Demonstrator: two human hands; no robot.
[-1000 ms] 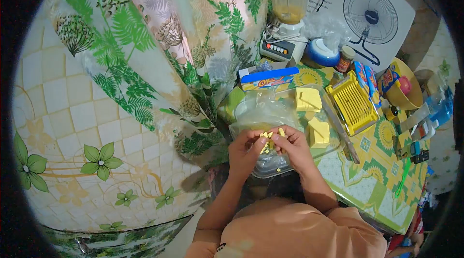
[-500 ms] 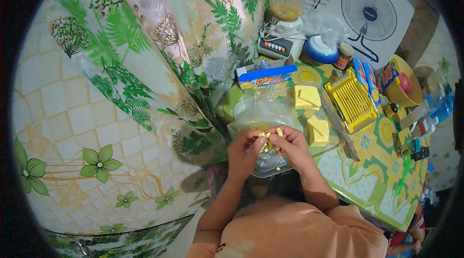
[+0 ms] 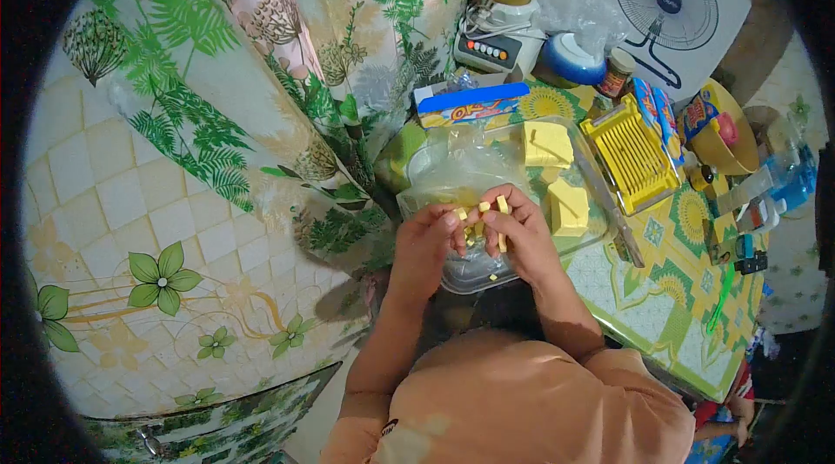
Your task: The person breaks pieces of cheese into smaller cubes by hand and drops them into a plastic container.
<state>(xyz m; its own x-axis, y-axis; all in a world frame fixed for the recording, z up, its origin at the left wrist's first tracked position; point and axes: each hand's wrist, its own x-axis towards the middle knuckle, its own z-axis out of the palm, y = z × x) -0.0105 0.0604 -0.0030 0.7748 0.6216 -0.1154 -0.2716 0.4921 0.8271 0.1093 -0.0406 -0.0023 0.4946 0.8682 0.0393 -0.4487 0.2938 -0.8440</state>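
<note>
My left hand (image 3: 423,247) is closed in a pinch on a small pale-yellow piece of cheese (image 3: 461,214). Opposite it, my right hand (image 3: 524,242) grips a thin cheese stick (image 3: 502,204) between thumb and fingers. Both hands are above the near left part of a clear plastic tray (image 3: 474,287). Small cheese cubes (image 3: 493,277) and crumpled clear plastic (image 3: 465,160) lie in that part, partly hidden by my fingers. Two larger cheese blocks, a far one (image 3: 548,145) and a nearer one (image 3: 568,209), sit at the tray's right side.
A knife (image 3: 628,242) lies along the tray's right edge, beside a yellow slicer (image 3: 633,165). Behind stand a blue box (image 3: 474,103), a blender (image 3: 500,42) and a jar (image 3: 616,73). A yellow bowl (image 3: 741,146) is at the right. Patterned curtain hangs at left.
My hands have drawn slightly apart, and the cheese stick in my right hand shows more clearly. The whole view has shifted a little, so the table sits higher in it.
</note>
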